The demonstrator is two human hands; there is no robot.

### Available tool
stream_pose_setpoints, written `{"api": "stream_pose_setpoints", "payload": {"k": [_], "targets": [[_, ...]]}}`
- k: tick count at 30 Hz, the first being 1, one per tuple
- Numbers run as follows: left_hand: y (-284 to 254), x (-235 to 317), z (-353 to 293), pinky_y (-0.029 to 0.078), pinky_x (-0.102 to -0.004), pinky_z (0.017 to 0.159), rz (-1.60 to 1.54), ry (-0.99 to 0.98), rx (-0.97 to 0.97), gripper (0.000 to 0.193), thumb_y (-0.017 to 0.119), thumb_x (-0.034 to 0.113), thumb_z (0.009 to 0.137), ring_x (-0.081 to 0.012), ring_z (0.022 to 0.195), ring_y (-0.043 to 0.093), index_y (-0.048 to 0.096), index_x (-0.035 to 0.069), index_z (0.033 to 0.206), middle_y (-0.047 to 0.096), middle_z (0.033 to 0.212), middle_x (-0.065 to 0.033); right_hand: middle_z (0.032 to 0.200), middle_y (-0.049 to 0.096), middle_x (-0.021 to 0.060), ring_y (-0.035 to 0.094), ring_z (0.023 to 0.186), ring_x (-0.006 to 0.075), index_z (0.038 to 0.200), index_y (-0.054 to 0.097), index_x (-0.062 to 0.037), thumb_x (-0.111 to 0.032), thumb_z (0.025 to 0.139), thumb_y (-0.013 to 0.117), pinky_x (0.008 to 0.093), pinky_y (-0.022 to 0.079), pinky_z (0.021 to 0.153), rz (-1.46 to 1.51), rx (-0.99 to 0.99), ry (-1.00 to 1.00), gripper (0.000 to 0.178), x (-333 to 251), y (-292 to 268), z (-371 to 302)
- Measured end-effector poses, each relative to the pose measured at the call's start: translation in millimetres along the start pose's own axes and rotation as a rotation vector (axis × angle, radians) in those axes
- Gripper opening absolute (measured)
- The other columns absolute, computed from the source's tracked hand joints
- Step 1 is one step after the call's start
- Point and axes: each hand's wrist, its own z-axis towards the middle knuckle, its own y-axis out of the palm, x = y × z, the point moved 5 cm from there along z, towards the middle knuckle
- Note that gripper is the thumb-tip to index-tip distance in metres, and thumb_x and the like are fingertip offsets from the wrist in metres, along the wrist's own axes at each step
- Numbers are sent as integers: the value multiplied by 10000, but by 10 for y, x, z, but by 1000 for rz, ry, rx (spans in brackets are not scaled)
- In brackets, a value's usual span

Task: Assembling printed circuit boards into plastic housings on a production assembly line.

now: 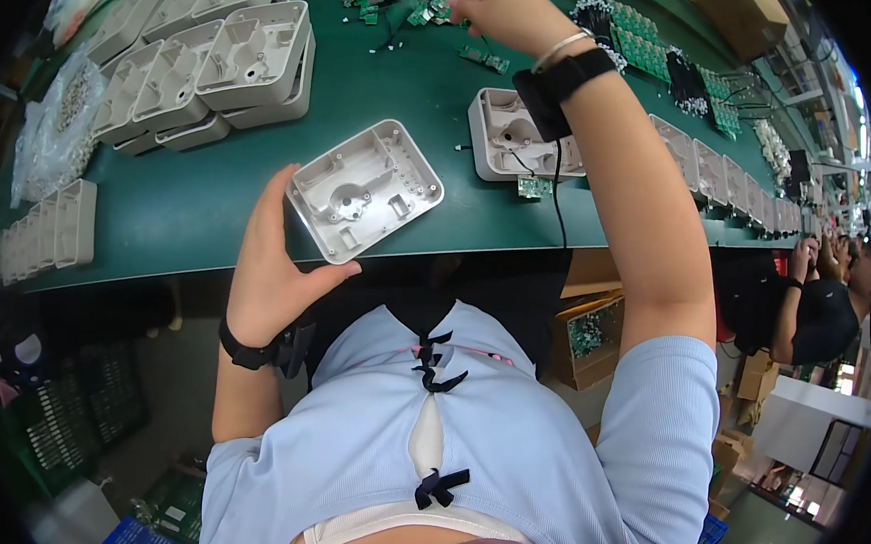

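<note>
Left hand [273,280] has a shell [379,179] gripped between thumb and fingers, right at the front edge of the bench [160,205]. No board in it that I can see, so I'd call it barely started. Right hand [501,12] is up by the boards [369,14]; can't tell if its fingers hold one. The stacked shells [250,98] at left look bare too, so plenty left imo.
</note>
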Motion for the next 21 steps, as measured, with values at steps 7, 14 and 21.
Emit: {"api": "stream_pose_setpoints", "payload": {"k": [7, 14, 21], "targets": [[14, 95, 45, 403, -417, 1182, -248, 24, 31, 1108, 966, 108, 651, -333, 1394, 540, 357, 4, 1571, 550, 1474, -207, 1082, 740, 148, 738, 945, 229, 1179, 652, 1, -138, 1061, 644, 284, 630, 811, 1734, -50, 226, 182, 349, 35, -454], [79, 114, -24, 392, -425, 1192, -342, 17, 73, 1137, 960, 114, 655, -325, 1399, 531, 326, 22, 1595, 530, 1495, -192, 1182, 758, 196, 762, 1054, 260, 1176, 687, -22, -101, 1009, 689, 344, 622, 856, 1952, 67, 285, 185, -324, -172, -1233], [136, 154, -70, 350, -443, 1230, -284, 42, 116, 1198, 952, 90, 627, -308, 1432, 498, 297, 37, 1629, 490, 1537, -165, 1198, 740, 211, 765, 1037, 255, 1170, 657, 25, 20, 1027, 633, 316, 622, 858, 1641, 232, 271, 145, -994, 214, -1887]]}}
